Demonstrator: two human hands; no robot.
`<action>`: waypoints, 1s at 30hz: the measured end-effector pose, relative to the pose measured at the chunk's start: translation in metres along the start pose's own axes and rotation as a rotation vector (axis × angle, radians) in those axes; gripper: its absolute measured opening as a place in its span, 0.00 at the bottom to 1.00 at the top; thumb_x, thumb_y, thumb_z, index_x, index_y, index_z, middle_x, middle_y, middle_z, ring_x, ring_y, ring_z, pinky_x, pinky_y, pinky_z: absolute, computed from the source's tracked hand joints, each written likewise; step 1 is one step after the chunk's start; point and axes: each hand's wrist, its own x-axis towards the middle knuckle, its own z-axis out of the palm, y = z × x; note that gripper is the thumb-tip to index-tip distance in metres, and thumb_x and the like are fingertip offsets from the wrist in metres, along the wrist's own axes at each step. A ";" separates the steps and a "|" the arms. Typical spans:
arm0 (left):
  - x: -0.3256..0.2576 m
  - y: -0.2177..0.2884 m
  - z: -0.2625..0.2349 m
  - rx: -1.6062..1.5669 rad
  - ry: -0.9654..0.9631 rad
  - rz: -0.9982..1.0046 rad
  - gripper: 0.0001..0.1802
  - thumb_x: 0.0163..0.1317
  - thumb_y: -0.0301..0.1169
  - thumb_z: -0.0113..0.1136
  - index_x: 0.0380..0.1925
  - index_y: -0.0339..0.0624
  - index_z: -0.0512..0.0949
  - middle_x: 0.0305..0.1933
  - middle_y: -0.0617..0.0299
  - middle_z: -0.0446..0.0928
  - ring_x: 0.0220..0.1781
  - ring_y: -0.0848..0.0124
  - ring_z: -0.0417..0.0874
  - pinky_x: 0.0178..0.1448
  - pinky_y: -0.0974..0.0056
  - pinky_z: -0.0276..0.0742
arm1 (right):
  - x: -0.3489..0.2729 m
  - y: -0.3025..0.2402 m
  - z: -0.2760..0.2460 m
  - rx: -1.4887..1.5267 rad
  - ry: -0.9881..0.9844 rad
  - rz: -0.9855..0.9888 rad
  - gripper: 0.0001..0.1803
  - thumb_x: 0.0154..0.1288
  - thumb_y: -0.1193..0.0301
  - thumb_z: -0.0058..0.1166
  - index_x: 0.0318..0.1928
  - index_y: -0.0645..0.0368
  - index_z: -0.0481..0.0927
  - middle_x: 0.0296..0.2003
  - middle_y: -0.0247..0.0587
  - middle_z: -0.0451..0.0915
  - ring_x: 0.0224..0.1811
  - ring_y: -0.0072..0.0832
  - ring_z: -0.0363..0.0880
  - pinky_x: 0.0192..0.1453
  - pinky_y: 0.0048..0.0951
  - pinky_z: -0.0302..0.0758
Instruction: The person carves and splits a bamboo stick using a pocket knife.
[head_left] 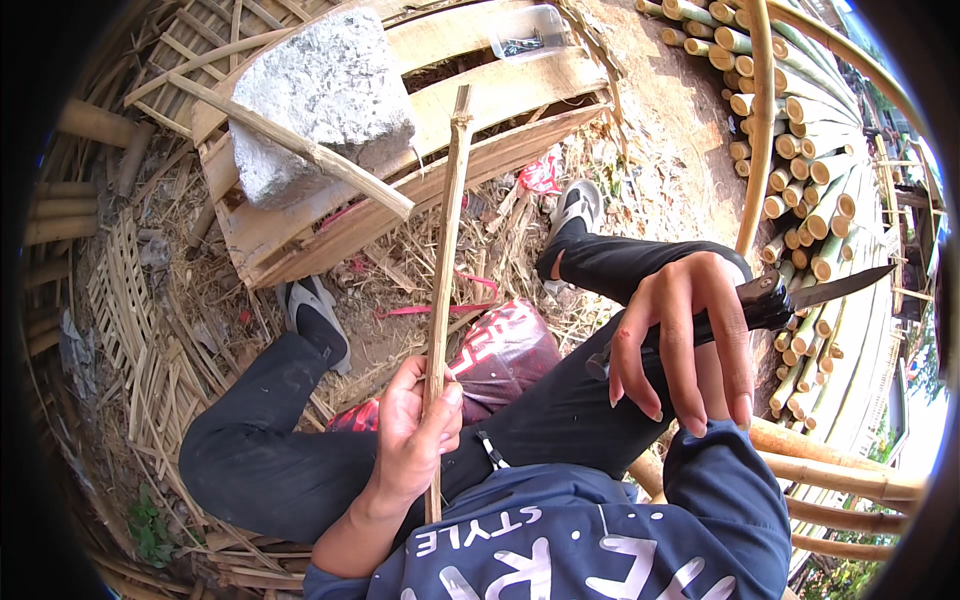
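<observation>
Bamboo strip (448, 240): running from 6 o'clock to just past 12, most of its length rising beyond my left hand (413, 428); I am clamping those fingers around its lower part. Knife (767, 300): pointing its blade between 2 and 3 o'clock, well apart from the strip. My right hand (688, 293) is curling over its handle, fingers slightly spread, thumb hidden.

Open gap between my bamboo strip (447, 250) and knife (768, 302); concrete block (320, 85), loose stick (300, 147) obstruct left side of counter (500, 88).
</observation>
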 end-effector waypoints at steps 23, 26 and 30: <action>0.001 -0.004 0.001 0.015 -0.012 -0.019 0.07 0.73 0.27 0.53 0.47 0.45 0.67 0.25 0.72 0.62 0.20 0.87 0.57 0.20 0.79 0.53 | 0.011 0.003 0.007 -0.035 -0.041 -0.055 0.11 0.68 0.64 0.65 0.47 0.53 0.90 0.42 0.39 0.86 0.41 0.35 0.83 0.53 0.44 0.80; 0.001 -0.006 0.001 0.015 -0.021 -0.019 0.07 0.73 0.27 0.53 0.47 0.45 0.67 0.25 0.72 0.62 0.20 0.87 0.57 0.21 0.79 0.53 | 0.010 0.002 0.009 -0.035 -0.040 -0.052 0.12 0.70 0.62 0.63 0.47 0.53 0.90 0.41 0.39 0.86 0.41 0.35 0.83 0.53 0.44 0.80; 0.000 -0.006 0.001 0.022 -0.008 -0.024 0.08 0.73 0.27 0.53 0.47 0.45 0.66 0.25 0.72 0.62 0.20 0.87 0.57 0.21 0.79 0.53 | 0.009 0.007 0.006 -0.025 -0.068 -0.074 0.14 0.73 0.61 0.59 0.47 0.54 0.90 0.40 0.39 0.86 0.40 0.35 0.83 0.53 0.45 0.80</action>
